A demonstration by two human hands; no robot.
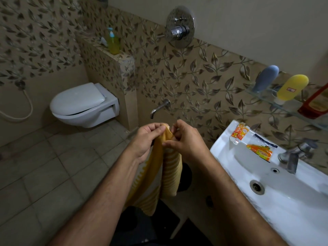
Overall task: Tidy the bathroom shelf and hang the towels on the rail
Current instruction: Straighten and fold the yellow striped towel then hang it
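While your left hand (145,139) and right hand (184,139) pinch the yellow striped towel (168,174) by its top edge, it hangs limp between them, left of the sink (230,157); soft and light, so grip its corners.

Dim bathroom: leaf-patterned tile walls (186,82), grey tiled floor (44,166), white wall-hung toilet (83,105) left, white sink (284,201) lower right.

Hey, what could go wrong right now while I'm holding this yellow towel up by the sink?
Both the left hand and right hand pinch only the top edge of the yellow striped towel, so it might slip to the tiled floor. Swinging it rightward could knock the toothpaste tubes on the sink rim into the basin.
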